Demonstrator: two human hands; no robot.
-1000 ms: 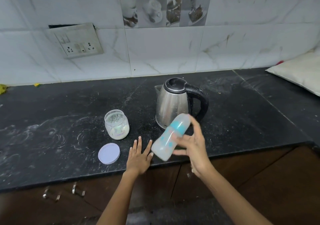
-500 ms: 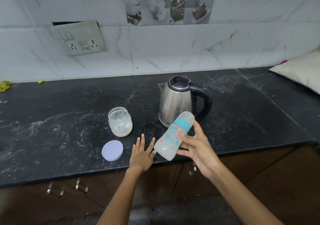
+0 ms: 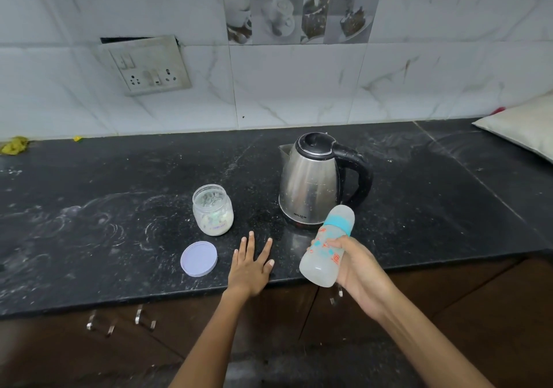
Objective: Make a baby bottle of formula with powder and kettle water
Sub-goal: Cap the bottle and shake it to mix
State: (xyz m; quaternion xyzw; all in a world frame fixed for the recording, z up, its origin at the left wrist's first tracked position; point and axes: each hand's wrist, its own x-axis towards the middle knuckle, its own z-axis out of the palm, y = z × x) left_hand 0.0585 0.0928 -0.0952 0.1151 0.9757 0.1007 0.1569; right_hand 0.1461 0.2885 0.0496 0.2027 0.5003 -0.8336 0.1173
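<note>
- The right hand (image 3: 356,271) grips the baby bottle (image 3: 327,247), with the fingers curled round the middle of its body from the right side.
- The bottle is off the table (image 3: 89,214), above its front edge. It tilts, with the base down and to the left and the capped top up and to the right.
- The bottle has a clear body with teal and orange prints, a teal collar and a translucent cap. A cloudy white liquid fills its lower part.
- The left hand (image 3: 250,263) lies flat on the table near the front edge, palm down, with the fingers straight and spread. It holds nothing.
- The kettle (image 3: 311,181) stands upright on the table behind the bottle. It is steel, with a black lid and a black handle that points right. The bottle's top overlaps the kettle's lower right side in the head view; I cannot tell whether they touch.
- The powder jar (image 3: 213,209) stands open to the left of the kettle, well apart from it. It is glass and holds white powder in its lower part.
- The jar's lid (image 3: 199,258) lies flat on the table in front of the jar, just beside the left hand and apart from it.
- White smears of powder mark the dark table, mostly on its left half.
- A switch and socket plate (image 3: 146,66) sits on the tiled wall behind.
- A pale cushion (image 3: 520,125) rests at the table's far right.
</note>
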